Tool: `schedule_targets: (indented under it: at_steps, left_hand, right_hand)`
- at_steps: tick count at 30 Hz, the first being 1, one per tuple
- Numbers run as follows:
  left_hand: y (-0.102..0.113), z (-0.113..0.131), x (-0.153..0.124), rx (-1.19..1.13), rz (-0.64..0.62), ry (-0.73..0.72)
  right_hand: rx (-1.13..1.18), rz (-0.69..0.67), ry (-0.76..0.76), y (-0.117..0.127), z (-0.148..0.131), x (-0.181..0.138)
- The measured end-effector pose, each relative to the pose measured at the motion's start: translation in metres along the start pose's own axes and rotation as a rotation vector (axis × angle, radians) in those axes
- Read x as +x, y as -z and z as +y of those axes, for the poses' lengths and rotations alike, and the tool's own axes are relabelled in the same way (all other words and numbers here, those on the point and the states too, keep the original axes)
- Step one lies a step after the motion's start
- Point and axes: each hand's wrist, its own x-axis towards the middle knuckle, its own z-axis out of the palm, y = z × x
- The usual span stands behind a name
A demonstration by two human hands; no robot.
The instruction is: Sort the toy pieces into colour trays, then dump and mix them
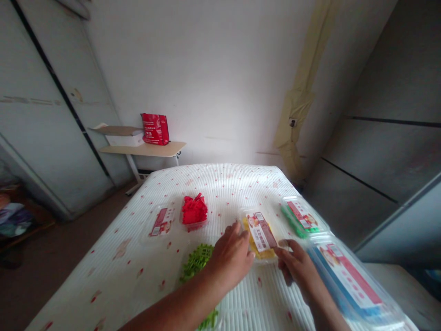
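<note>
A clear plastic box of yellow pieces (261, 235) with a red-and-white label lies on the table, lid on. My left hand (231, 257) rests on its left edge, fingers curled against the side. My right hand (296, 265) grips its near right corner with fingers bent. Under my left forearm lies a pile of green lattice pieces (196, 262) in an open clear tray.
An open tray of red pieces (194, 211) and a loose labelled lid (160, 222) lie to the left. A closed green box (301, 217) and a closed blue box (347, 278) lie along the table's right edge (344, 239). A side table (144, 149) with a red bag stands by the wall.
</note>
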Motion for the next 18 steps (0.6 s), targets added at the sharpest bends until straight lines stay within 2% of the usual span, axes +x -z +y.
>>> schedule_targets:
  at_steps: [4, 7, 11, 14, 18]
  left_hand:
    - [0.000, -0.005, 0.001, -0.015, -0.074, -0.020]
    - [0.002, -0.004, 0.005, 0.068, -0.069, -0.027]
    - [0.007, -0.005, 0.009, 0.150, -0.071, -0.031]
    - [0.010, -0.012, 0.011, 0.114, -0.080, -0.047]
    - [0.011, -0.019, 0.012, 0.056, -0.077, -0.122]
  right_hand:
    - [-0.146, -0.008, 0.012, 0.007, 0.000, 0.008]
    - [-0.159, -0.034, 0.001, 0.007, -0.002, 0.012]
    - [-0.026, -0.117, 0.003, 0.004, -0.004, 0.009]
    - [0.158, -0.193, -0.041, 0.001, -0.004, 0.007]
    - [0.354, -0.218, -0.118, 0.000, -0.001, 0.005]
